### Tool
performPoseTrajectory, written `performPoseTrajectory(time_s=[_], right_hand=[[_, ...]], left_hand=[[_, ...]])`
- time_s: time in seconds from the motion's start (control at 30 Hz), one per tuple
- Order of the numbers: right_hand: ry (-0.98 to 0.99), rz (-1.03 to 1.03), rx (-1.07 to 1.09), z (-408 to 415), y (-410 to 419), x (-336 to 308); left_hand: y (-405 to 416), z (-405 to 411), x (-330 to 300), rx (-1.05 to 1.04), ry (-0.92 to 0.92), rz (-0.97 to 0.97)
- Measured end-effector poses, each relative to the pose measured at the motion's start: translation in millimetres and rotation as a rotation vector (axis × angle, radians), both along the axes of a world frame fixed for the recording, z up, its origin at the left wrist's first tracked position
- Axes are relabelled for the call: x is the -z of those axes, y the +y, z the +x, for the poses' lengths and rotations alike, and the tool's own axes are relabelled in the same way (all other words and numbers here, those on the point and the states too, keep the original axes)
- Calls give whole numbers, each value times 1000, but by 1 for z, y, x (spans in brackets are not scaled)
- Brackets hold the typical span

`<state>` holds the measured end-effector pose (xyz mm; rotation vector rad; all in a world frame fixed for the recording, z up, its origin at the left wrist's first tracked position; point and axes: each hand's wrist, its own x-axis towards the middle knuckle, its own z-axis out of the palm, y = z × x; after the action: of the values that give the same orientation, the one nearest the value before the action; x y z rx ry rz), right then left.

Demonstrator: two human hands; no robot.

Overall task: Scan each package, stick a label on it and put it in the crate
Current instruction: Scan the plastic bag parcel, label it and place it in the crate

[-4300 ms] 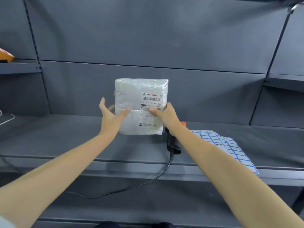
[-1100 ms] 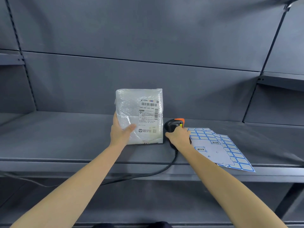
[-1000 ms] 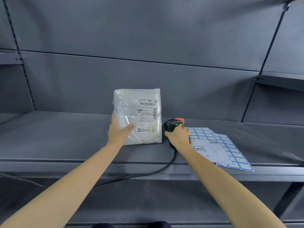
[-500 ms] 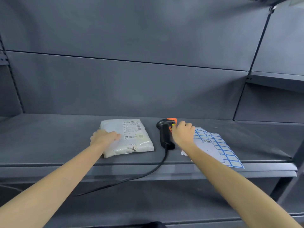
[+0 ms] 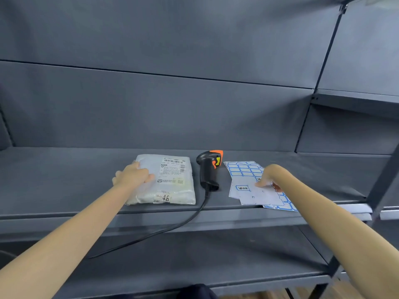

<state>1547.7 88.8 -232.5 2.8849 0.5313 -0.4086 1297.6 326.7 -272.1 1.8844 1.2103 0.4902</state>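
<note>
Dark grey metal shelf (image 5: 64, 180) carries everything. The white plastic-wrapped package (image 5: 170, 180) lies flat, left hand (image 5: 132, 176) resting on its corner, grip unclear. Black-and-orange scanner (image 5: 208, 169) is set down, unheld. Right hand (image 5: 266, 176) fingers the blue-bordered label sheets (image 5: 244, 171), its closure unclear. Labelling looks underway; no crate in sight.

My right hand (image 5: 266, 177) bends away, hiding its fingertips against the label sheets (image 5: 254, 186). My left hand (image 5: 132, 176) covers the package (image 5: 170, 180) corner. Shipping-label print is too small to read.
</note>
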Motion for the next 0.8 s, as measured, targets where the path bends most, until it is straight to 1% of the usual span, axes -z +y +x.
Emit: performPoseTrajectory(time_s=[0.03,0.1,0.17,0.23,0.3,0.33,0.43,0.5,0.57,0.6,0.63,0.7,0.73,0.8], right_hand=[[-2,7,3,-2,-2,-2],[22,86,46,-3,-6,-5],[73,158,110,3,-10,-4],[160,242,166,11,-14,-2],[206,534,202,13,-15,-5],[148,659,180,14,-14,-8],[-3,879,67,7,-6,-29],[-10,1084,-40,-5,3,-46],[10,1267,-138,-23,16,-57],[64,1353,-171,-36,23,-61],[142,1430,-206,-49,31,-64],[281,1516,-253,-75,45,-63],[341,1540,-281,-86,51,-59],[474,1581,-348,-105,60,-48]], left_hand=[[-5,0,-1,-7,5,20],[-13,-2,-3,-24,28,59],[-18,-4,-3,-51,37,89],[-22,-7,-3,-64,5,89],[-22,-11,-2,-68,-45,80],[-21,-11,-1,-72,-76,69],[-15,-12,0,-118,-170,66],[-15,-9,-1,-133,-327,87],[-20,-4,-7,-93,-536,84],[-23,-2,-13,-65,-627,17],[-27,0,-20,-28,-714,-102],[-33,4,-31,83,-841,-419],[-37,3,-35,166,-842,-536],[-43,2,-38,380,-824,-629]])
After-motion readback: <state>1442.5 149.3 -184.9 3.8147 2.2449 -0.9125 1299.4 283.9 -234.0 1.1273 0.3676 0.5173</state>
